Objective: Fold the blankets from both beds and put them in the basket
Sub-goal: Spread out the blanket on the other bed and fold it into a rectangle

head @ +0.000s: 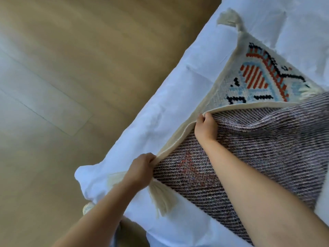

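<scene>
The wood floor (pixel 62 86) fills the left half of the view, bare and pale where light falls across it, and it gives wide open room beside the bed (pixel 160 107), whose white sheet runs diagonally from the lower middle to the upper right. The bed's rounded corner sits near the lower left of the sheet, close to the left forearm, and its long edge borders the floor all the way up. On the sheet lies the blanket (pixel 267 139), a woven piece with a cream border: its underside, a dense purple-grey weave, is turned up over most of the right side, while a triangle of the patterned face in orange, light blue and black shows further up. The right hand (pixel 206 129) is closed on the cream border at the fold, with the blanket spreading out under and beyond its wrist. The left hand (pixel 142 168) is clamped on the same border lower down, near the bed's edge, so the border stretches taut between the two hands. A cream tassel (pixel 160 198) hangs just below the left hand on the sheet, and another tassel (pixel 231 20) lies at the blanket's far corner, with white sheet around it.
</scene>
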Available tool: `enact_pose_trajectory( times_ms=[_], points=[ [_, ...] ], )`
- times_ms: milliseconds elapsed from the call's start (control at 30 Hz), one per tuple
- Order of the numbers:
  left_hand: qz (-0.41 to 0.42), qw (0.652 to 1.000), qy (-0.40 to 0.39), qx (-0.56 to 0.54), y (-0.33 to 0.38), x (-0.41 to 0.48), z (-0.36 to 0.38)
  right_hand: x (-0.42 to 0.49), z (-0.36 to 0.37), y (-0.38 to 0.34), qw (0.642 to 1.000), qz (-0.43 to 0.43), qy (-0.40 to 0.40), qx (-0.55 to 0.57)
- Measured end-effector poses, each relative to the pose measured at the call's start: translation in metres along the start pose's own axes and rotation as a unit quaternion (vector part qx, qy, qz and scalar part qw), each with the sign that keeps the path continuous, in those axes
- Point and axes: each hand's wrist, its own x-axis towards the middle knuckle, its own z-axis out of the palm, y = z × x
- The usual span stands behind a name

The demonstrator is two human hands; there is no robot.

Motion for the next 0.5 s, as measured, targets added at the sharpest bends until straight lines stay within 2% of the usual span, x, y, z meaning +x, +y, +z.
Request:
enact_pose_trajectory(
  times_ms=[100,200,300,400,500],
  points=[
    [-0.002,1.0,0.004,0.01,-0.011,0.003,-0.002,-0.01,0.011,-0.002,0.999,0.044,-0.017,-0.004],
    [0.043,0.995,-0.05,0.08,-0.02,-0.002,-0.004,-0.032,0.026,-0.009,0.997,0.076,-0.006,0.02],
    [0.077,0.98,-0.098,0.154,-0.027,-0.007,-0.009,-0.057,0.043,-0.013,0.996,0.094,0.006,-0.001],
    [0.06,0.963,-0.122,0.232,-0.022,-0.006,-0.02,-0.068,0.052,-0.02,0.994,0.098,0.022,-0.048],
    [0.083,0.94,-0.164,0.287,-0.014,0.003,-0.03,-0.069,0.053,-0.029,0.991,0.131,0.017,-0.024]
  ],
)
